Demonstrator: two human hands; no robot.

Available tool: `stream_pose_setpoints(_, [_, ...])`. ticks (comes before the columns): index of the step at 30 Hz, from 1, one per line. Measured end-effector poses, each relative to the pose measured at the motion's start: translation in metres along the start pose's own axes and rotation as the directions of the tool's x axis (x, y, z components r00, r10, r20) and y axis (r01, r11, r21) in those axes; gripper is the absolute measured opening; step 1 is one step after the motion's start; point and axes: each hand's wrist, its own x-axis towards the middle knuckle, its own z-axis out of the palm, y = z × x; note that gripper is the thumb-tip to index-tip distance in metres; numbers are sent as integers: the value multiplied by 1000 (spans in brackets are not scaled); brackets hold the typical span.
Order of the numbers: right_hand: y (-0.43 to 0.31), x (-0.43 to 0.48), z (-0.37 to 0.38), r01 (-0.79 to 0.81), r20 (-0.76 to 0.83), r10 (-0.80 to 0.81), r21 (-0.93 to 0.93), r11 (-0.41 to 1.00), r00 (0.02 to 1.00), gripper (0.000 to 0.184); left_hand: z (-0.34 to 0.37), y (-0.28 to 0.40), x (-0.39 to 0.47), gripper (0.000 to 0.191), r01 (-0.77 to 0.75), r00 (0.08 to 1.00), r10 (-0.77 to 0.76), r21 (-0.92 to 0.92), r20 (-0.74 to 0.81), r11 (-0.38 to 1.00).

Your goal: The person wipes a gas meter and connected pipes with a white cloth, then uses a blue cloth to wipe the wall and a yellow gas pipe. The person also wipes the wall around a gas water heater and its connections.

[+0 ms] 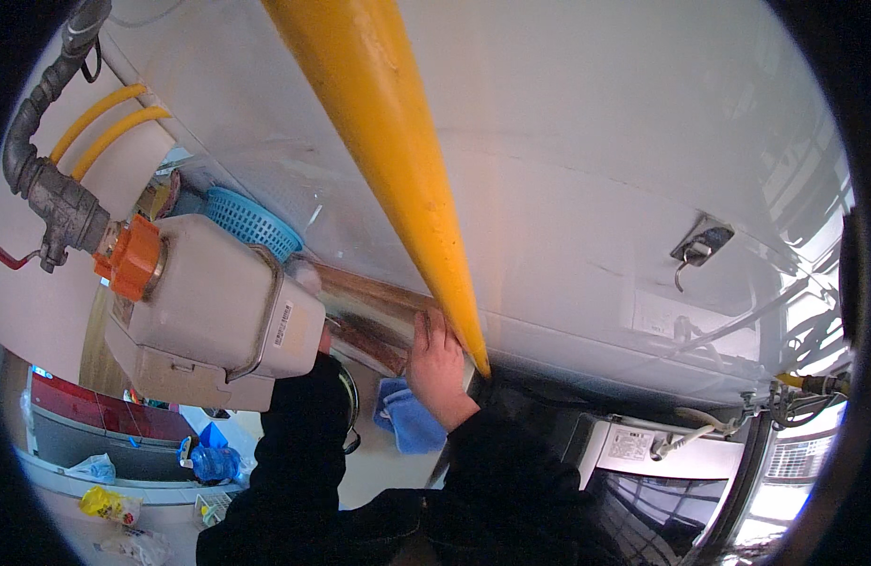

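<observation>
Beside the lower end of a thick yellow pipe (407,163), my right hand (435,364) rests on the right end of a long, flat brown-edged object (371,297) lying along the wall. What that object is, I cannot tell. Most of my left hand (325,341) is hidden behind a beige gas meter (223,290); only a bit of skin shows at the meter's edge, so its grasp cannot be seen. A blue cloth (410,417) lies on the pale counter (371,467) just below my right hand, and the rim of a round metal vessel (352,403) shows beside my left sleeve.
The gas meter hangs at the left from a grey metal pipe (60,198) with an orange fitting (130,256). Behind it stands a blue plastic basket (255,223). A metal hook (693,251) is on the wall; a white appliance (661,449) stands lower right.
</observation>
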Motion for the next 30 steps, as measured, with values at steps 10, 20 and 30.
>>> stream_pose_setpoints(10, [15, -11, 10, 43, 20, -46, 146, 988, 999, 54, 111, 39, -74, 39, -121, 992, 111, 207, 60, 971])
stream_pose_setpoints(20, [31, -81, 51, 56, -74, -39, 240, 969, 996, 43, 110, 47, -151, 29, 655, 756, -435, -573, 490, 493])
stream_pose_setpoints(30, [113, -224, 113, -63, 741, -223, 337, 939, 633, 19, 9, -20, -239, 24, 730, 269, -725, 356, 634, 583])
